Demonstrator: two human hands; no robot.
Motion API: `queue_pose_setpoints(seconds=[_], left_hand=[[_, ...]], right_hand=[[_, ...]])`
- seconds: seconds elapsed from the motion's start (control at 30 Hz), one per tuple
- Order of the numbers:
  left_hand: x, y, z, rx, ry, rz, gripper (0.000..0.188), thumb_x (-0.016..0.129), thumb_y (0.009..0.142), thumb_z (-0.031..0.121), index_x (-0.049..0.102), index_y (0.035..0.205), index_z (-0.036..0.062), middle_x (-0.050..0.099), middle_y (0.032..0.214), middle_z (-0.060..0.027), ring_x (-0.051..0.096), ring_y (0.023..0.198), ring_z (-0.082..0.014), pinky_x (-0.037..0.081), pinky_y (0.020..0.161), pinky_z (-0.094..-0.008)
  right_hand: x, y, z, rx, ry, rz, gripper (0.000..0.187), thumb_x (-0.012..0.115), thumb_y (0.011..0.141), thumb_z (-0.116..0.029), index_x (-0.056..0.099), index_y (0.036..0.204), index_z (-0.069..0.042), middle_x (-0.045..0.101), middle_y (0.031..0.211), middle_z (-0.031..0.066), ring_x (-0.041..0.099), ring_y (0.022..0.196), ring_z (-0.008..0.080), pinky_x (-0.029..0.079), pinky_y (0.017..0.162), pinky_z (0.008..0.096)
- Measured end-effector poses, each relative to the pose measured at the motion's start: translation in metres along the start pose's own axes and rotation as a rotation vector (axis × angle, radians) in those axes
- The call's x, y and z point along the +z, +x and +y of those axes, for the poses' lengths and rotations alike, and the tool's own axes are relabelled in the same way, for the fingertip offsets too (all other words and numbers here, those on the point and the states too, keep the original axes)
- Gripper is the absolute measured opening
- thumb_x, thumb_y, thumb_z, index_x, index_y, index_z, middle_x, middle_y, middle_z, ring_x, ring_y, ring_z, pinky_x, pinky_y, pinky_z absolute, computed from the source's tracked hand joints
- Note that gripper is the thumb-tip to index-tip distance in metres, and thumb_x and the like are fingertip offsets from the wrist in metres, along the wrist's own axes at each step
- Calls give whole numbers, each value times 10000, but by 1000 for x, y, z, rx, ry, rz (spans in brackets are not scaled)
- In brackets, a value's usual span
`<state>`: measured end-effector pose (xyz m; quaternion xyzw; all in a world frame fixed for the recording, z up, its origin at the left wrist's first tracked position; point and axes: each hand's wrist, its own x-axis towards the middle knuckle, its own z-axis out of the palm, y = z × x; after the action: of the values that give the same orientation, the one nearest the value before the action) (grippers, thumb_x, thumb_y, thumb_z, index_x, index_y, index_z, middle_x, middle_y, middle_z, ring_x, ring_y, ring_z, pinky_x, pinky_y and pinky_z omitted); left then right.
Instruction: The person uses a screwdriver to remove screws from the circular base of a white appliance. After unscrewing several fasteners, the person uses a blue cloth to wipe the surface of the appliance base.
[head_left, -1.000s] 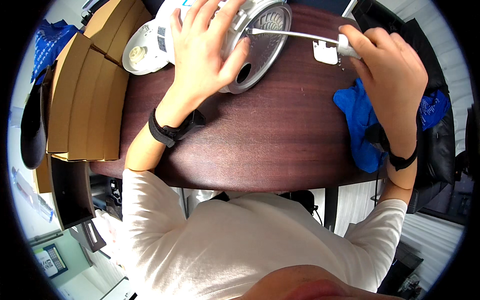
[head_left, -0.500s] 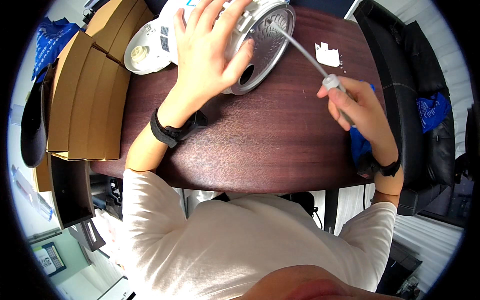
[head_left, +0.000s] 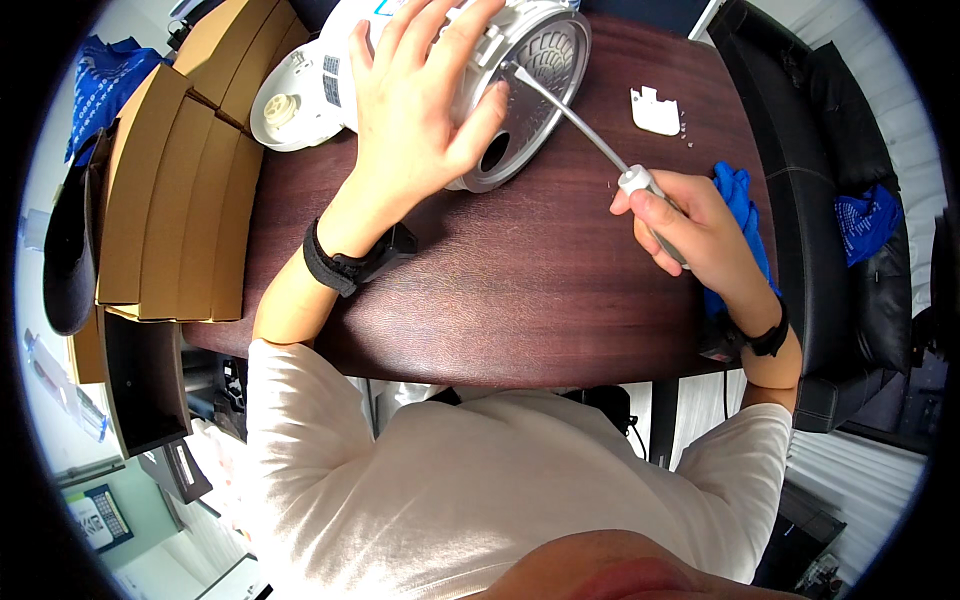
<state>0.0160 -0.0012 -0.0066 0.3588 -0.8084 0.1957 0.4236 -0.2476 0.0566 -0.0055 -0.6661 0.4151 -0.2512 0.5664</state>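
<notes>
A white, round-bodied kitchen appliance (head_left: 470,90) is laid on its side near the far edge of the dark brown wooden desk (head_left: 500,290), so that its grey metal, ribbed underside is turned toward the person and can be reached. The left hand (head_left: 420,110) is spread open and pressed flat over the upper wall of the appliance, apparently to keep the rounded body from rolling. The right hand (head_left: 690,235) is closed around the grey handle of a long-shafted screwdriver (head_left: 590,140), whose thin metal shaft is held slanted up and to the left, its tip set against the rim of the underside. A small white plastic piece (head_left: 655,110) is laid apart on the desk beyond the right hand, and a crumpled blue cloth (head_left: 735,195) is seen just beside that hand. Flat brown cardboard boxes (head_left: 170,190) are stacked at the left edge.
</notes>
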Motion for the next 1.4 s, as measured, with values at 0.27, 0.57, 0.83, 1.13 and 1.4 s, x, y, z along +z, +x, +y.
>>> queue_pose_setpoints(seconds=[0.27, 0.57, 0.83, 1.13, 1.4], left_hand=[[0, -1, 2, 0, 17, -5, 574, 634, 755, 253, 509, 1294, 100, 515, 1302, -147, 428, 1250, -332, 243, 1019, -506], [0, -4, 5, -35, 24, -3, 568, 631, 752, 235, 508, 1291, 102, 502, 1309, -160, 413, 1262, -344, 231, 1032, -514], [1, -3, 3, -27, 34, -7, 570, 622, 757, 260, 507, 1291, 96, 501, 1308, -158, 399, 1274, -338, 221, 1037, -526], [1, -3, 3, -35, 40, -8, 561, 622, 765, 264, 511, 1290, 100, 499, 1314, -158, 401, 1275, -337, 218, 1038, -534], [0, -2, 3, -19, 27, -3, 557, 625, 768, 262, 512, 1284, 87, 507, 1304, -157, 409, 1266, -339, 230, 1031, -516]], right_hand=[[5, -2, -8, -64, -325, 149, 236, 563, 929, -248, 595, 892, -17, 483, 543, 2, 443, 430, 59, 342, 406, 245], [6, 1, -13, -384, -1427, 630, 241, 687, 801, -241, 578, 966, -103, 579, 726, 44, 610, 629, 210, 459, 537, 323], [-23, 15, -38, -591, -1683, 823, 339, 768, 681, -193, 670, 1005, -205, 582, 832, -36, 601, 737, 128, 477, 622, 268], [-7, -4, -20, 23, -89, 60, 306, 503, 965, -294, 597, 884, -14, 523, 565, -7, 474, 419, 44, 353, 403, 187], [4, -3, -10, 55, 20, -45, 380, 427, 995, -325, 590, 907, 7, 524, 533, 18, 471, 388, 55, 343, 381, 195]])
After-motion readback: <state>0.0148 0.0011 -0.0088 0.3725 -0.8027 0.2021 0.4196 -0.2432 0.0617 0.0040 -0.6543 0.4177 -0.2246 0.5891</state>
